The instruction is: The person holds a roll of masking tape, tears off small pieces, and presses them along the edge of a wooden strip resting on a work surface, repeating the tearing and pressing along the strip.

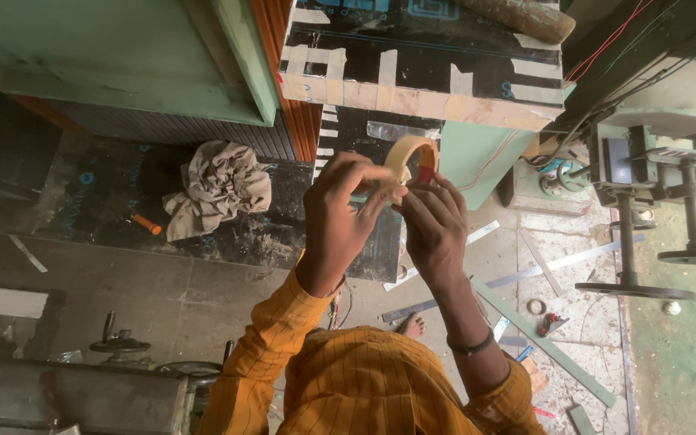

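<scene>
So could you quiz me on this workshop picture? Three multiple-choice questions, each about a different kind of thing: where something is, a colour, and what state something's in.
1. Where does the crumpled cloth lie?
A. On the dark board on the floor, to the picture's left of the hands
B. On top of the taped box
C. Over the person's shoulder

2. What colour are the person's sleeves?
A. Blue
B. Orange-yellow
C. White

3. How is the roll of tape held?
A. Lying loose on the floor
B. Raised between both hands, fingers on it
C. Hanging from a hook

Answers:
1 A: the cloth sits on the dark sheet beside a small orange object.
2 B: both arms show orange-yellow striped fabric.
3 B: the left hand and right hand meet at the tan roll, lifted in front of the camera.
</scene>
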The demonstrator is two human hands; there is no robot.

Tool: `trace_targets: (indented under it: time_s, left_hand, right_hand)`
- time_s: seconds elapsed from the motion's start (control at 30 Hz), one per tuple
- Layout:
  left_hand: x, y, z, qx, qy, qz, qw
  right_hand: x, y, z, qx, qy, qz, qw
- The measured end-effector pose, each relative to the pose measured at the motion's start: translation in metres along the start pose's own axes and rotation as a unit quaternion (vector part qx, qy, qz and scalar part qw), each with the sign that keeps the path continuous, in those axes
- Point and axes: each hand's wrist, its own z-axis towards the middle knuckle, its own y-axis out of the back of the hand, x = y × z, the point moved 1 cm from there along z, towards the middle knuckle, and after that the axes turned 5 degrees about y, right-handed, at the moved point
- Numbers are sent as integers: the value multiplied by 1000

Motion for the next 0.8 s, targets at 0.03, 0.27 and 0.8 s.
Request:
trace_targets:
  time_s: [0.03,0.27,0.8]
  left_hand:
    - [2,-2,0,11,14,-22,1000]
    - [13,-18,7,40,53,-27,997]
    - [12,-1,57,216,2,-113,970]
  right_hand:
    - [1,-1,-1,5,-2,12,1000]
    - [5,-8,-10,54,-93,70,992]
    - [8,5,7,18,-175,272,946]
